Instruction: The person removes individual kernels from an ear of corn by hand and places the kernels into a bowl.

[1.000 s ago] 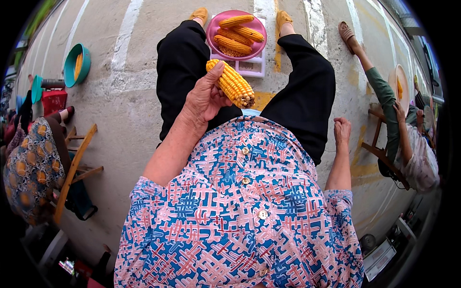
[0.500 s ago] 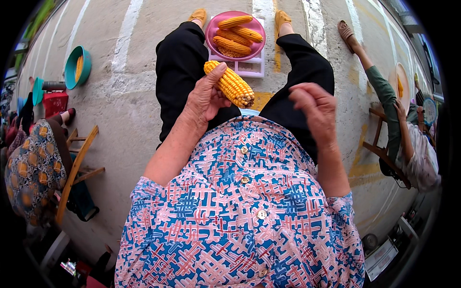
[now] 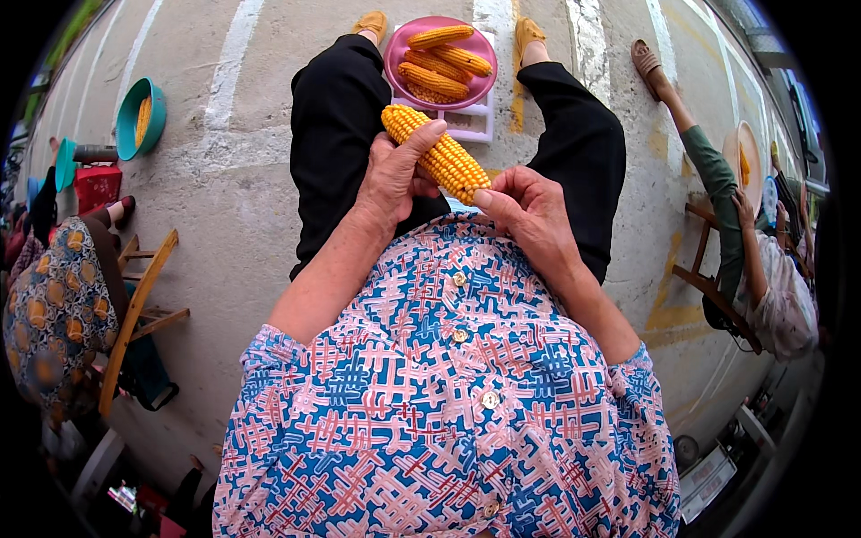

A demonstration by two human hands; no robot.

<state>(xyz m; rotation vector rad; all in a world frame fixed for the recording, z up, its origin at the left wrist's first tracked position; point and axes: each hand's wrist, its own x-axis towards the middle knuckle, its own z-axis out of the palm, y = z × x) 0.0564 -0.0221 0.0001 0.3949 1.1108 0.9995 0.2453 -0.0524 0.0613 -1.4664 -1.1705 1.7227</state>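
Left hand [image 3: 390, 179] fingers partly hidden behind the cob [image 3: 438, 152]; right hand [image 3: 536, 211] thumb covers part of the cob's near end, kernel-level contact too small to tell. Loose kernels [image 3: 435, 96] mostly buried under cobs in the pink basin [image 3: 394, 56], which also blocks much of the white stool [image 3: 480, 125]. Shirt [image 3: 430, 430] cut off at near edge, patterned garment [image 3: 63, 314] at left clipped by dark rim

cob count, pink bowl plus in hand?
5 visible. Held cob: left hand grips it, right hand touches its near end. Pink bowl: top cob, right cob, middle cob, bottom cob. More may be hidden underneath.
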